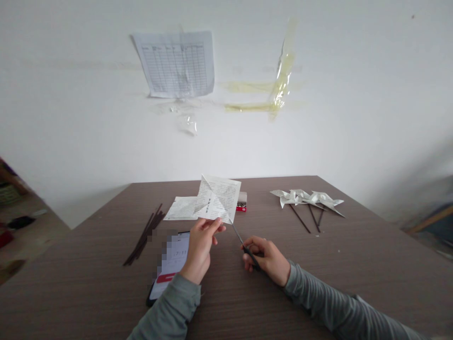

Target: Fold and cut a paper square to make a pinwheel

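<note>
A square of printed paper (218, 197) with diagonal creases is pinched at its lower edge by my left hand (203, 241). My right hand (267, 257) grips the black handles of a pair of scissors (250, 256). Their thin blades reach up and left to the paper's lower right corner; whether they have cut into it I cannot tell. Behind the held square lies more printed paper (180, 208) on the table. A small red and white box (242, 202) is partly hidden by the held square.
Several paper pinwheels (306, 198) on dark sticks lie at the back right of the brown table (336, 293). A bundle of dark sticks (143, 238) lies to the left. A phone (173, 259) rests beside my left wrist. A printed sheet (177, 63) is taped to the wall.
</note>
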Demonstrator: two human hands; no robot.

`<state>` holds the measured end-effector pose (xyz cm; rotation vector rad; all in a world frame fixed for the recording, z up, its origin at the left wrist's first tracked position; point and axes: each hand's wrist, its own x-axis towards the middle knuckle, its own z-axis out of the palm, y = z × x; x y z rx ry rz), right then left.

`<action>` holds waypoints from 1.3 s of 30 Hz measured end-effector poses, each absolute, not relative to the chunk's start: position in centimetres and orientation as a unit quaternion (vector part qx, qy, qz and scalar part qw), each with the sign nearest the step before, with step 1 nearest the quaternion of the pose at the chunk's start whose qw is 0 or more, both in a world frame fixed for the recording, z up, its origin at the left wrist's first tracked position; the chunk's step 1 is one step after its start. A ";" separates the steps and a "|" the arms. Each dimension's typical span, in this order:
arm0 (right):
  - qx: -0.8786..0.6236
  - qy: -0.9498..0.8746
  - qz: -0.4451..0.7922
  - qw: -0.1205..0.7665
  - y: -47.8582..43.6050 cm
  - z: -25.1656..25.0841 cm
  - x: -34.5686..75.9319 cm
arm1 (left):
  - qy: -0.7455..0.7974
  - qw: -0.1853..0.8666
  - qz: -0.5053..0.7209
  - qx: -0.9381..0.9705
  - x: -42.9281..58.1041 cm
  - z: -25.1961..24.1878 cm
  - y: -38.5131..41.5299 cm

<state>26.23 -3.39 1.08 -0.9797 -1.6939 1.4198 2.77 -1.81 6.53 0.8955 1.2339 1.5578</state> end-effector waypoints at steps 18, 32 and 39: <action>-0.381 -0.660 0.534 0.366 -3.7 1.7 26.1 | 0.510 0.459 0.626 0.370 2.9 6.7 -1.9; -0.397 -0.655 0.529 0.364 -4.1 2.6 25.9 | 0.513 0.465 0.618 0.373 3.3 6.8 -2.1; -0.402 -0.650 0.533 0.364 -4.2 2.8 25.7 | 0.503 0.463 0.623 0.380 3.2 6.4 -2.1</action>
